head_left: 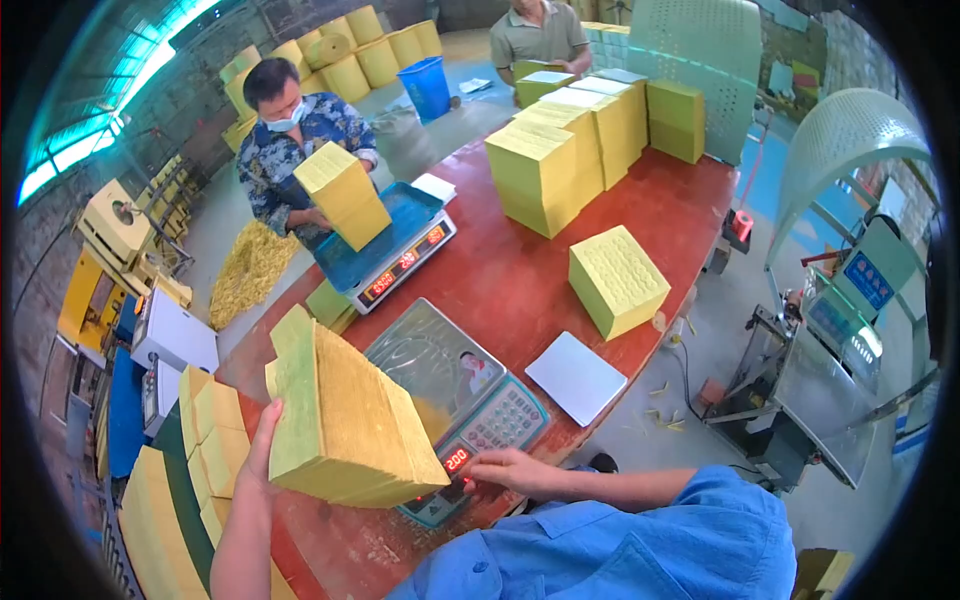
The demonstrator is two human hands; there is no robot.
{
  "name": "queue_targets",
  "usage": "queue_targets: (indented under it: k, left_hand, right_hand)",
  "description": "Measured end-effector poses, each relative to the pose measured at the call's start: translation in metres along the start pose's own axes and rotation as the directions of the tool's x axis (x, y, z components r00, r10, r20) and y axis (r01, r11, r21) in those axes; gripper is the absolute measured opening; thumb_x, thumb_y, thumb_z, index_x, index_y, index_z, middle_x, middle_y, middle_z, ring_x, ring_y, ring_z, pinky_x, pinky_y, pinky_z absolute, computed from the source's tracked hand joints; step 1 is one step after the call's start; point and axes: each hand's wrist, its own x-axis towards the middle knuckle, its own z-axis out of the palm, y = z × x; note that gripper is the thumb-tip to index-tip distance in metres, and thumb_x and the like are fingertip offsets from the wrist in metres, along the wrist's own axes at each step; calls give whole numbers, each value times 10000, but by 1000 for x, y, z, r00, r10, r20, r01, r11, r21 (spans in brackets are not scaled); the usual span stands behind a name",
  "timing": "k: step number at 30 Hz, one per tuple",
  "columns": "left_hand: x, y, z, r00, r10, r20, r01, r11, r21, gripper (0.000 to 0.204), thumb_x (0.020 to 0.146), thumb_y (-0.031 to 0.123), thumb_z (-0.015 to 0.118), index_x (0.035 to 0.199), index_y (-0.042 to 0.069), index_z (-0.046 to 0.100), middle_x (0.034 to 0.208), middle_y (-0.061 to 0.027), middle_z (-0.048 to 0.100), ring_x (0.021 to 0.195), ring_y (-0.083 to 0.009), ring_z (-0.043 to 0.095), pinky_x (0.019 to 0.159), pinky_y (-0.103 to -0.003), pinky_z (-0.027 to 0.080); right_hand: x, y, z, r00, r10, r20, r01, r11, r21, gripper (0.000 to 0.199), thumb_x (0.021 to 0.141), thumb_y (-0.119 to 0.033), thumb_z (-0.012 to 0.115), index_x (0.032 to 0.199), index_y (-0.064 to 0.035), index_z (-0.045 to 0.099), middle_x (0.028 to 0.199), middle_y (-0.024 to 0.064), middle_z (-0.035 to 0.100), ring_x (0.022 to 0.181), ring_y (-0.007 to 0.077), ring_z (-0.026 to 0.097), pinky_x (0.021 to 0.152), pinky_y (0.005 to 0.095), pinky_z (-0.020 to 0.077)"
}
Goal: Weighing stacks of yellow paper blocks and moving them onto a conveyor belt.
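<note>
Stack of yellow paper sheets (345, 420) upright in my left hand (262, 450), near left, beside scale (440, 385). My right hand (510, 468) empty, fingertip on scale keypad. I'd press lightly, keep stack off pan until display settles.

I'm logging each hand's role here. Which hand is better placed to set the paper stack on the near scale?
Left. The left hand already grips the yellow paper stack beside the scale; the right hand is at the scale's keypad.
</note>
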Motion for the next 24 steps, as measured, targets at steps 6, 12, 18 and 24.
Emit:
queue_targets:
  k: [6,12,18,24]
  left_hand:
    - [9,-4,25,999,41,10,-41,997,61,664,932,509,532,1407,53,444,1309,-119,583,1146,-239,597,966,-386,488]
    - [-8,-25,50,999,46,-20,-44,993,112,677,930,494,541,1417,37,427,1334,-122,563,1161,-230,582,978,-369,479]
    - [9,-1,163,910,405,-87,-408,913,-23,626,955,487,507,1417,70,436,1332,-99,554,1191,-209,551,982,-359,461]
    - [109,34,262,842,522,137,-511,853,-111,572,972,463,487,1389,73,463,1280,-71,573,1161,-202,558,967,-351,460]
  right_hand:
    - [40,28,6,986,-76,147,-42,746,664,405,1018,-369,471,1293,-86,559,1162,32,645,1114,161,584,971,352,451]
    - [4,0,-2,995,-56,79,-6,779,627,494,982,-357,555,1377,-66,496,1337,61,560,1238,174,516,1055,356,384]
    - [-68,-81,-89,938,-329,-109,345,863,369,546,951,-328,626,1366,-5,481,1253,66,579,1179,148,511,1013,326,406]
    - [-141,-184,-245,833,-435,-340,532,797,285,498,946,-326,626,1292,18,528,1169,79,629,1076,163,596,931,324,478]
